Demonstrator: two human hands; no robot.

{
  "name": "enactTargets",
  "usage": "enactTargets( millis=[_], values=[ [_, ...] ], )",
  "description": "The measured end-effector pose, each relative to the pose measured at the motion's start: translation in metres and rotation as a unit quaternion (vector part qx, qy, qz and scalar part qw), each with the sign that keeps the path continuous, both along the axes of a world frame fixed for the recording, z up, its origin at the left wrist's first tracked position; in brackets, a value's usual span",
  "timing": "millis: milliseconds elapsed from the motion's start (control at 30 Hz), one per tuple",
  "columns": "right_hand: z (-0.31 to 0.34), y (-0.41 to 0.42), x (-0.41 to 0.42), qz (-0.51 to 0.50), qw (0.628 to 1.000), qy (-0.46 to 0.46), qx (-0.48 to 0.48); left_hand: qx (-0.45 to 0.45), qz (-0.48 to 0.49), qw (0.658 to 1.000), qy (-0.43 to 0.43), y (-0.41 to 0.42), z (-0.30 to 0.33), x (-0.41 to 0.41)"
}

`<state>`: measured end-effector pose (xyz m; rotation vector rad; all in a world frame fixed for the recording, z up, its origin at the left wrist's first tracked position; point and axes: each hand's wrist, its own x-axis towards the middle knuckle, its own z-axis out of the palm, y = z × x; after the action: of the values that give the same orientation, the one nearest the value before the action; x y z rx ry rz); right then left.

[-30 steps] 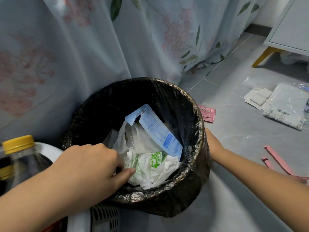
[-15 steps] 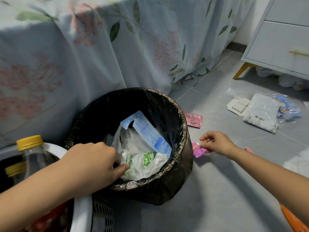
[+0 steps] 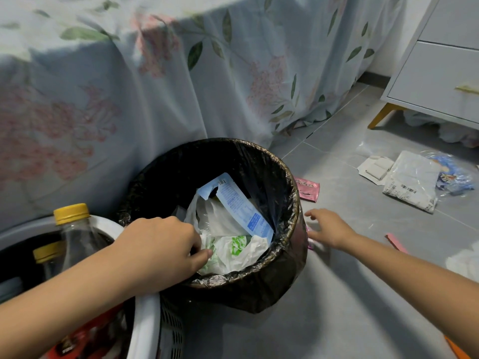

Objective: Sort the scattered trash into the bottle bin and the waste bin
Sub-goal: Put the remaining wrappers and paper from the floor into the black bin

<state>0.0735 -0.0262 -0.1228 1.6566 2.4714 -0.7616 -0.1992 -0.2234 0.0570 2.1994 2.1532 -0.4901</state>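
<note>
Two bins stand side by side against the bed's floral cover: the waste bin (image 3: 290, 203), lined with a black bag, and just left of it the white bottle bin (image 3: 145, 314), which holds a bottle (image 3: 75, 229) with a yellow cap. Inside the waste bin lie a blue-and-white wrapper (image 3: 241, 206) and crumpled white plastic. The left hand (image 3: 160, 250) reaches over the waste bin's near rim, its grip curled with the fingertips down among the plastic; whether it pinches any of it I cannot tell. The right hand (image 3: 329, 229) hovers just right of the waste bin, fingers spread and relaxed, grip apart, above something pink at the bin's foot that is blurred. A pink sachet (image 3: 308, 189) lies on the floor just beyond, near the bin's right wall; farther right sit a printed plastic bag (image 3: 412, 185) and flattened card. The sachet looks light, thin and floppy, probably slick, so pinching one edge between thumb and forefinger should lift it.
</note>
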Motion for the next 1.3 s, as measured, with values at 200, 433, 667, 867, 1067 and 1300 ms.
enactTargets(
  millis=[200, 433, 667, 867, 1067, 1300],
  values=[
    [-0.025, -0.019, -0.019, -0.010, 1.000, -0.026, 0.012, -0.011, 0.004, 1.000, 0.002, 0.001, 0.000, 0.000],
    [-0.024, -0.002, 0.001, -0.024, 1.000, 0.016, 0.002, -0.012, 0.002, 1.000, 0.006, 0.001, -0.001, -0.001],
    [-0.031, -0.001, 0.031, -0.055, 0.997, 0.004, -0.049, -0.012, 0.002, 1.000, 0.003, 0.000, -0.001, -0.001],
    [-0.034, -0.002, 0.030, 0.028, 0.996, -0.072, -0.032, -0.016, -0.002, 1.000, -0.003, 0.001, -0.002, -0.001],
    [-0.025, 0.002, 0.033, 0.012, 0.998, -0.051, -0.037, -0.005, 0.001, 1.000, -0.010, 0.001, -0.001, 0.000],
    [0.090, 0.011, 0.003, -0.223, 0.846, 0.460, -0.149, -0.002, -0.002, 1.000, -0.024, 0.000, -0.002, -0.001]
  ],
)
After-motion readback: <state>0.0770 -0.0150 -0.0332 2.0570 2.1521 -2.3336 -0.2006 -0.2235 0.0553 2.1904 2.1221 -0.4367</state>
